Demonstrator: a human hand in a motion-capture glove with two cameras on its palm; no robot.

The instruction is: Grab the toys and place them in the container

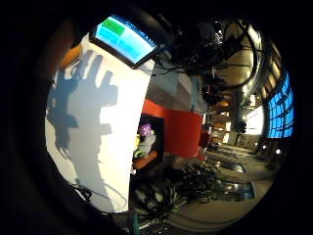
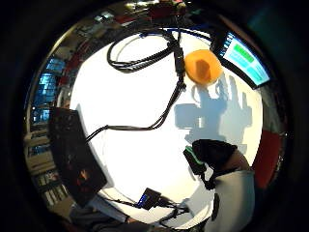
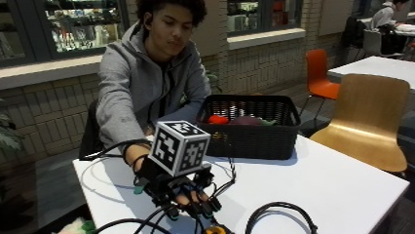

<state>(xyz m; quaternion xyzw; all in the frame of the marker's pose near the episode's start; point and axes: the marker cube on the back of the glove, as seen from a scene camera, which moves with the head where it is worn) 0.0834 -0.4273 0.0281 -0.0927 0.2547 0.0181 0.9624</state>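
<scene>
My gloved right hand (image 3: 178, 187) hovers low over the near end of the white table (image 3: 324, 180), fingers spread and holding nothing. Its shadow with splayed fingers falls on the tabletop (image 1: 93, 122). An orange rounded toy (image 2: 203, 66) lies on the table just beyond the fingertips; only its top (image 3: 217, 230) shows in the outside view. The black woven basket (image 3: 246, 141) stands at the far edge of the table. It holds a red toy (image 3: 217, 119), a purple toy (image 3: 246, 120) and a green one (image 3: 268, 122). The basket (image 1: 149, 139) also shows in the little finger side view.
Black cables (image 3: 279, 214) loop across the near table, also beside the orange toy (image 2: 145, 58). A screen (image 2: 244, 58) and a dark flat device (image 2: 72, 154) sit at the table's edges. A wooden chair (image 3: 369, 117) stands on the right. A pale toy (image 3: 74, 228) peeks in at the table's near corner.
</scene>
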